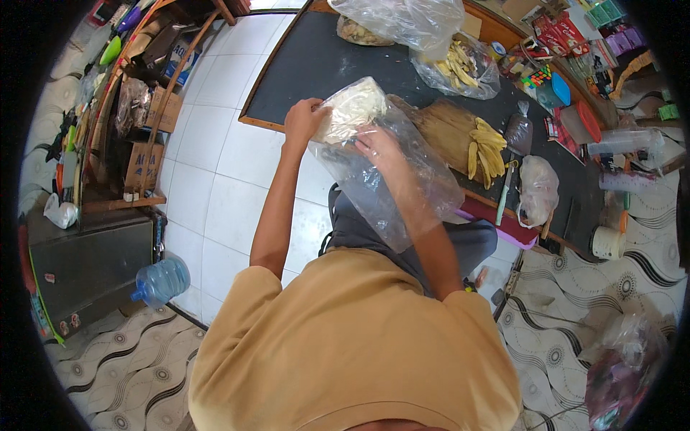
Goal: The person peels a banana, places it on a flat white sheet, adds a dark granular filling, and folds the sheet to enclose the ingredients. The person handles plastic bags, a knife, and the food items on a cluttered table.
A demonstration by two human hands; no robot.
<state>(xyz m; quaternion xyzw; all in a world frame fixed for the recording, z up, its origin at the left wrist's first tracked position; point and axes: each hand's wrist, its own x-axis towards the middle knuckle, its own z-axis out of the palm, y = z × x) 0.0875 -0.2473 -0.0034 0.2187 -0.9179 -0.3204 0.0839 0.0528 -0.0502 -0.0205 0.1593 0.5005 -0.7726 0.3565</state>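
A large clear plastic bag (424,179) hangs over the near edge of the dark table, with a pale, whitish mass (350,111) in its far end. My left hand (305,123) is closed on the bag's left side, beside that mass. My right hand (379,147) is at the near side of the whitish mass, with clear film around the wrist and forearm. Blur and glare smear its fingers, and I cannot tell whether it is inside the bag or on top. To the right, a brown wooden board (435,133) carries yellow banana-like peels or slices (486,152).
On the dark table (298,72) a knife (506,192) lies right of the board, near a tied white bag (537,190). Farther back sits a clear bag of yellow pieces (460,68). A water jug (162,281) lies on the floor at left, near a shelf (115,207).
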